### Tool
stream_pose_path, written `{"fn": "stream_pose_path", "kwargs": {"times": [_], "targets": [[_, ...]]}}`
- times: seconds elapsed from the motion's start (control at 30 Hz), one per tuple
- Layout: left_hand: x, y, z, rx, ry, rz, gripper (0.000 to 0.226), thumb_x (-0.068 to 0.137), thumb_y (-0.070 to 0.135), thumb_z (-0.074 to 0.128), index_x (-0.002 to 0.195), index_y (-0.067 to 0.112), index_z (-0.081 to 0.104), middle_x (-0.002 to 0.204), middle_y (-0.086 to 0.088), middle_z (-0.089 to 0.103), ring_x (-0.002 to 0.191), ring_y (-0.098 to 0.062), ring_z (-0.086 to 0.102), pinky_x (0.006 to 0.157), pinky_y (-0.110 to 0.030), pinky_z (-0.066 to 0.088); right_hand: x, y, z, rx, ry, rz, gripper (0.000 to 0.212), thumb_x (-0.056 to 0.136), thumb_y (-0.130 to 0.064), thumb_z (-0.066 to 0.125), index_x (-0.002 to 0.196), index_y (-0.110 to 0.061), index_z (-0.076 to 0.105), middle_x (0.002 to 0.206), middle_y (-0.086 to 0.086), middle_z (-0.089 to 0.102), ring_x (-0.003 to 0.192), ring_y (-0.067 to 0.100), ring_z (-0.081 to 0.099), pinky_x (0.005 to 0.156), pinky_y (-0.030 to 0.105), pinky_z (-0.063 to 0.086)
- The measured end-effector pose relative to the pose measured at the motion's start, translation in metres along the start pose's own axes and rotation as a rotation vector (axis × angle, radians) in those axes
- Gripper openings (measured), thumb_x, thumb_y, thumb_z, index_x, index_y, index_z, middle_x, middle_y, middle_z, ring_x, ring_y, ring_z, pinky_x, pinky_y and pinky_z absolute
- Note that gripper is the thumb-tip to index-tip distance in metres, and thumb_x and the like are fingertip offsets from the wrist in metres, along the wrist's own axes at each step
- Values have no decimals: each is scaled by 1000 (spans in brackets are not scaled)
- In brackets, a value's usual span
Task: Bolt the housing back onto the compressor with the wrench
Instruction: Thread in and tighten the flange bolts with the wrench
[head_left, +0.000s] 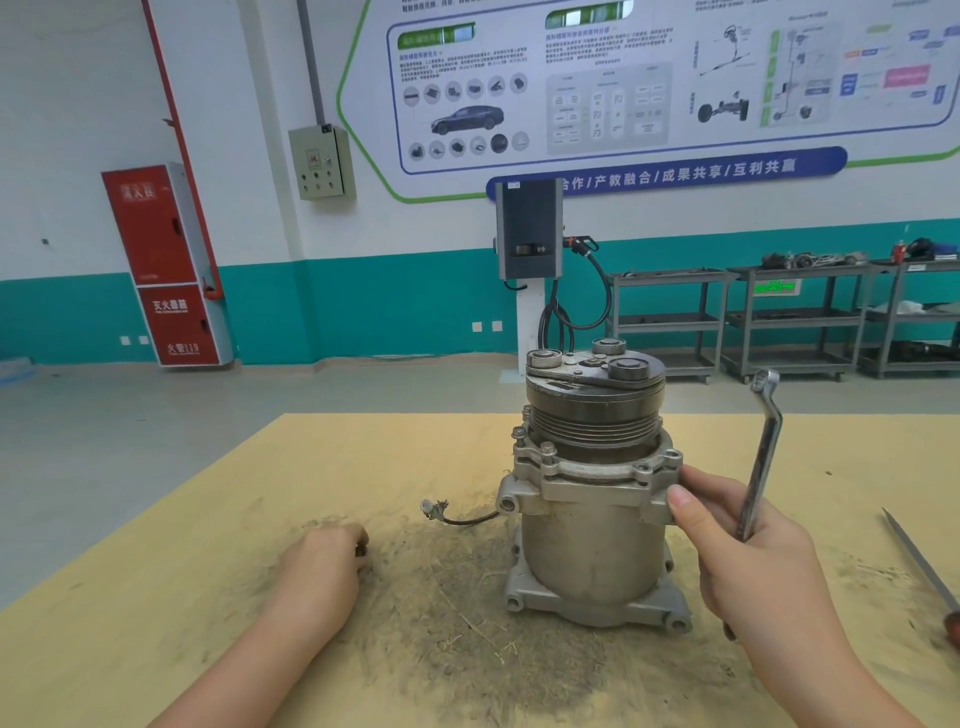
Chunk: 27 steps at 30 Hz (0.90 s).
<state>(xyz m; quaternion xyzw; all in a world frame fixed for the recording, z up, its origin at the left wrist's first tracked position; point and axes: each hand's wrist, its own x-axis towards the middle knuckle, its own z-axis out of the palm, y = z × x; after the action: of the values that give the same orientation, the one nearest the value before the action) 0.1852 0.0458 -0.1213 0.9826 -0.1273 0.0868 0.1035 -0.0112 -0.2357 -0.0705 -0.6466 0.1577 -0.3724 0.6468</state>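
Wrench (759, 457), held upright in the curled right hand (748, 545) whose fingertips touch the housing (597, 475) on the compressor (592, 545), which stands on the table (208, 571); left hand (324, 558) rests loosely curled, holding nothing I can see.

I am counting one compressor (592, 499) standing on one table (260, 519), one wrench (761, 457), and my two hands: the left hand (327, 558) and the right hand (748, 551). I am seeing one file (919, 561) at the table's right edge, three metal carts (670, 317) along the far wall, and one red fire cabinet (166, 265).
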Motion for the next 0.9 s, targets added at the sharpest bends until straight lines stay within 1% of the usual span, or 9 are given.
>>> {"fn": "stream_pose_path", "kwargs": {"times": [0.1, 0.17, 0.4, 0.47, 0.57, 0.67, 0.77, 0.87, 0.9], "targets": [[1, 0, 1, -37, 49, 38, 25, 95, 5, 54, 112, 21, 63, 106, 5, 65, 90, -10, 53, 73, -22, 39, 0, 0, 0, -6, -3, 1, 17, 89, -20, 66, 104, -28, 69, 95, -7, 76, 38, -6, 46, 39, 2, 30], [2, -1, 3, -44, 74, 74, 27, 93, 0, 54, 110, 19, 64, 103, 4, 63, 90, -10, 53, 74, -23, 43, 0, 0, 0, 0, -6, 1, 17, 90, -19, 66, 103, -28, 69, 98, -9, 75, 38, -6, 47, 39, 2, 31], [-4, -3, 8, -132, 149, 124, 24, 92, -5, 58, 108, 8, 68, 97, -4, 65, 90, -16, 55, 73, -26, 39, 1, 1, -2, -4, -15, 16, 16, 89, -22, 67, 103, -31, 70, 102, -15, 74, 39, -8, 46, 40, 2, 32], [-7, -4, 9, -117, 156, 141, 18, 93, -2, 58, 106, 6, 69, 97, -6, 66, 96, -23, 59, 78, -31, 43, 0, 1, -2, -4, -18, 17, 16, 89, -23, 67, 102, -31, 70, 101, -16, 74, 39, -8, 46, 40, 3, 32], [-9, 2, 3, -191, 173, 107, 17, 95, 4, 60, 110, 6, 69, 102, -7, 68, 97, -24, 61, 75, -28, 38, 0, 1, -2, -14, -24, 11, 15, 89, -24, 67, 101, -32, 70, 101, -17, 74, 39, -8, 46, 41, 3, 32], [-17, 17, -12, -564, 281, -20, 11, 90, 5, 69, 91, 15, 71, 83, 6, 70, 81, -16, 66, 64, -18, 39, -2, 0, -3, -88, -10, -29, 15, 87, -34, 68, 101, -37, 69, 102, -19, 72, 46, -7, 48, 52, 11, 35], [-28, 39, -34, -1024, 331, -105, 14, 87, 6, 74, 83, 19, 73, 74, 4, 74, 70, -8, 70, 55, -7, 46, -10, -3, -2, -205, 135, -124, 22, 77, -52, 69, 96, -41, 64, 80, -13, 66, 58, -5, 56, 60, 18, 37], [-51, 73, -59, -1473, 300, -94, 8, 83, 9, 75, 90, 13, 72, 82, -2, 77, 75, -12, 74, 58, -13, 52, -23, -17, 4, -71, 221, -226, 17, 75, -45, 72, 84, -33, 65, 72, -4, 65, 51, 17, 57, 51, 13, 42], [-62, 86, -65, -1571, 272, -63, 16, 77, 16, 79, 90, 12, 71, 84, -2, 77, 79, -14, 75, 62, -18, 55, -27, -23, 7, -23, 180, -255, 12, 74, -40, 75, 80, -32, 67, 70, -5, 64, 48, 14, 55, 49, 9, 40]]}}
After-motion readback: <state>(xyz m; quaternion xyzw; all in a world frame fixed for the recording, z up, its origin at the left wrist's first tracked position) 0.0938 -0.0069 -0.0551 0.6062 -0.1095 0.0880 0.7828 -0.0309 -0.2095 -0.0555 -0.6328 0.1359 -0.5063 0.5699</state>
